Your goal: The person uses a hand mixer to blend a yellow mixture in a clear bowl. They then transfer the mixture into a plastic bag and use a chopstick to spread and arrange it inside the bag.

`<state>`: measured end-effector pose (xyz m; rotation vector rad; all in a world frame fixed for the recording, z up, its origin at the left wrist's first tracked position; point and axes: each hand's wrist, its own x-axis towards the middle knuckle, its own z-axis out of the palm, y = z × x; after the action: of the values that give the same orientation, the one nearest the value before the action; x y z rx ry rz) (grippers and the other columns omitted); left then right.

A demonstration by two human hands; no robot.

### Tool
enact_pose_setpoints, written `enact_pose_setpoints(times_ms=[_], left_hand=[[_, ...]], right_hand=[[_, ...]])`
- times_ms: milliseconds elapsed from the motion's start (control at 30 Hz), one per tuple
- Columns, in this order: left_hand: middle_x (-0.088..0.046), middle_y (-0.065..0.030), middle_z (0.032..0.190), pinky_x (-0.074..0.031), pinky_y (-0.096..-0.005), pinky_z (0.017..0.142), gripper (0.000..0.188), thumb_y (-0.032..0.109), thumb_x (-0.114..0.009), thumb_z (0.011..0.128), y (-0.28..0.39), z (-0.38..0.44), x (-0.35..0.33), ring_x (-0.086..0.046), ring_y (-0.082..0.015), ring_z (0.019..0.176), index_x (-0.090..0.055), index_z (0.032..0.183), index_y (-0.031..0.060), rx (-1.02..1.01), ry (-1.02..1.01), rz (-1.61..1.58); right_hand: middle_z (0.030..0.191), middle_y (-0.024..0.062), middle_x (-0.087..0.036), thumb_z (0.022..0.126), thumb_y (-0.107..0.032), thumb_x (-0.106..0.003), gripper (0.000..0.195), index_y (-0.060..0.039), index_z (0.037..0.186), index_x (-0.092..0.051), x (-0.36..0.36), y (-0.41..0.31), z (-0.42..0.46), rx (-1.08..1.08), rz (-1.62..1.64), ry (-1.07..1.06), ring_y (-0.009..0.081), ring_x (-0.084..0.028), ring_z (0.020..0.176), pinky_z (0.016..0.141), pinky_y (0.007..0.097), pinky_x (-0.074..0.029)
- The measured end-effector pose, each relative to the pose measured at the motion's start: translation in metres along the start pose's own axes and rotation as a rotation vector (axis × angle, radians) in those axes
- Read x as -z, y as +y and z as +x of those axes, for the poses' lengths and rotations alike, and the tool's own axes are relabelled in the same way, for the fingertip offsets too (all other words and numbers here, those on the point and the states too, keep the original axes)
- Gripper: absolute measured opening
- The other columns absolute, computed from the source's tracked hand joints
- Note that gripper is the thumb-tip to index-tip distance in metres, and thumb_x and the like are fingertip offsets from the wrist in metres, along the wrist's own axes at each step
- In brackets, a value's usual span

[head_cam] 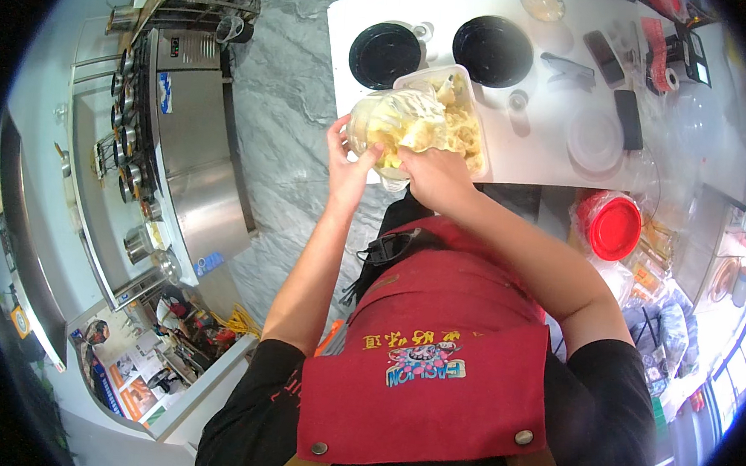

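My left hand (350, 167) grips the rim of a clear plastic bowl (362, 120), tilted and holding pale yellow food (389, 131). At the bowl's near right side is my right hand (437, 176), its fingers curled at the food and partly hidden, so I cannot tell what they hold. Under and to the right of the bowl, a rectangular plastic tub (485, 156) holds more pale, lumpy food (465, 133). Two round black bowls (385, 55) stand beyond, one on each side of the tub.
On the white table (544, 160) lie a round translucent lid (595, 141), a dark phone (604, 57), a black flat object (628, 119) and a roll of pink labels (659, 55). Red round lids (613, 227) sit below the table's right edge. Steel kitchen equipment (199, 139) stands at left.
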<state>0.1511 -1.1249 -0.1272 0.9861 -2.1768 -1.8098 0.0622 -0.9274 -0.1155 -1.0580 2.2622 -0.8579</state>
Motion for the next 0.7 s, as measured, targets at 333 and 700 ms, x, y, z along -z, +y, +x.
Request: enact_pose_setpoints(times_ms=[333, 700], left_hand=[[-0.056, -0.0184, 0.144, -0.055, -0.0415, 0.107, 0.087, 0.016, -0.091, 0.085, 0.004, -0.006, -0.011, -0.06, -0.0295, 0.133, -0.045, 0.158, 0.0078, 0.007, 0.071, 0.101], [-0.05, -0.0248, 0.141, -0.048, -0.0483, 0.118, 0.095, 0.029, -0.095, 0.078, 0.026, -0.002, -0.032, -0.057, -0.0424, 0.135, -0.047, 0.158, 0.0115, -0.009, 0.033, 0.507]], right_hand=[[0.079, 0.013, -0.079, 0.093, -0.012, -0.067, 0.024, -0.0068, 0.116, -0.07, -0.025, 0.023, -0.011, -0.05, -0.27, 0.026, 0.0326, -0.081, 0.075, 0.063, 0.0465, -0.06], [0.077, 0.0106, -0.077, 0.09, -0.015, -0.073, 0.032, -0.0085, 0.121, -0.067, -0.039, 0.055, -0.018, 0.123, -0.29, 0.005, 0.034, -0.078, 0.071, 0.061, 0.0485, -0.058]])
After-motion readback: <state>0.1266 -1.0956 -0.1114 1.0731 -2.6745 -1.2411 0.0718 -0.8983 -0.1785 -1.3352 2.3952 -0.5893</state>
